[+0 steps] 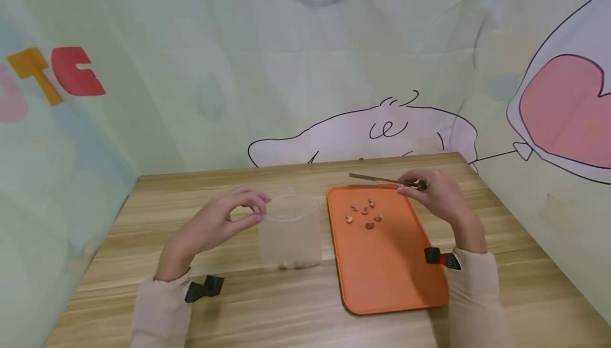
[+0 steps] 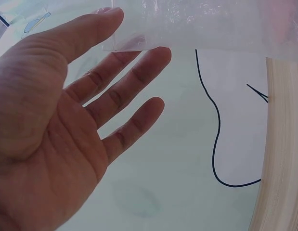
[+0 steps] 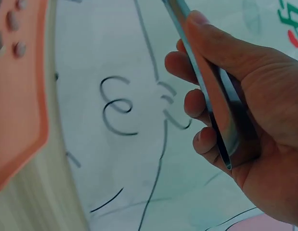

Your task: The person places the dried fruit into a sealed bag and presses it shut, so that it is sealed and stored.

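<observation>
My left hand (image 1: 221, 218) pinches the upper left edge of a clear plastic bag (image 1: 290, 239) between thumb and index finger. The bag stands upright with its mouth open, and a few small brownish pieces lie at its bottom. In the left wrist view, the bag (image 2: 187, 29) passes between the thumb and the fingers, while the other fingers stay loosely extended. My right hand (image 1: 436, 194) grips metal tongs (image 1: 377, 179), held above the far end of an orange tray (image 1: 382, 279). Nothing shows between the tong tips. Several small brown pieces (image 1: 365, 211) lie on the tray's far half.
The tray and bag stand side by side on a wood-grain table (image 1: 229, 300). A printed curtain (image 1: 200, 72) with cartoon drawings surrounds the table's back and sides. Black wrist straps (image 1: 204, 288) sit on both sleeves.
</observation>
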Available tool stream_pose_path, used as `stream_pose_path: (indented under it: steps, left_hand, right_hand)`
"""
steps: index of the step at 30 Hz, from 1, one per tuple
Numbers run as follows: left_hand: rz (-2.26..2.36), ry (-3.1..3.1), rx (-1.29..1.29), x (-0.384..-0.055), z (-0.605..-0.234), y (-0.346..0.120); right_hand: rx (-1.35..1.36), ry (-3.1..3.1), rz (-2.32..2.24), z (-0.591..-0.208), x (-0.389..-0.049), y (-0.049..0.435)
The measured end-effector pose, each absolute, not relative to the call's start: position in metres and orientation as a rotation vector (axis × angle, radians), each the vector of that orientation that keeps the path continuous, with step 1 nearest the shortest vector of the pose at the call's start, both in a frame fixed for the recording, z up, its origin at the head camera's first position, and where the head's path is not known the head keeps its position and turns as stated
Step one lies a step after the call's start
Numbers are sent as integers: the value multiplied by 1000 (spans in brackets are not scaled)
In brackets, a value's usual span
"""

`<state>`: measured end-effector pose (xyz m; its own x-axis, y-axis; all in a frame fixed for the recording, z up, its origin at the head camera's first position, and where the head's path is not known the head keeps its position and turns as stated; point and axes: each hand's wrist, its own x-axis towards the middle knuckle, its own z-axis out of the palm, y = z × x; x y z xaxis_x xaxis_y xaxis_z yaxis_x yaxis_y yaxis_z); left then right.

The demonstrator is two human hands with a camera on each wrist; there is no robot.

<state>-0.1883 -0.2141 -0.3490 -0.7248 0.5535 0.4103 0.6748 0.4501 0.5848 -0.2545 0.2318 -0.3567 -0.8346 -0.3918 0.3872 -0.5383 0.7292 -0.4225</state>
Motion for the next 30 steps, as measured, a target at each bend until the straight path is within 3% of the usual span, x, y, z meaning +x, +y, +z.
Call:
stream_pose_path:
  steps: [8, 17, 22, 30]
  left_hand:
    - [-1141, -2539, -1102, -194, -351, -210]
    - [-1129, -2546, -1066, -189, -349, -217]
    - [-1122, -2531, -1084, -190, -349, -218]
    - [-1115, -2534, -1101, -191, -348, -219]
  right_hand:
    - [604, -2928, 758, -390, -273, 253]
    - [615, -3025, 763, -415, -291, 242]
    - [605, -2962, 699, -410, -288, 239]
    - [661, -2640, 718, -369, -264, 227]
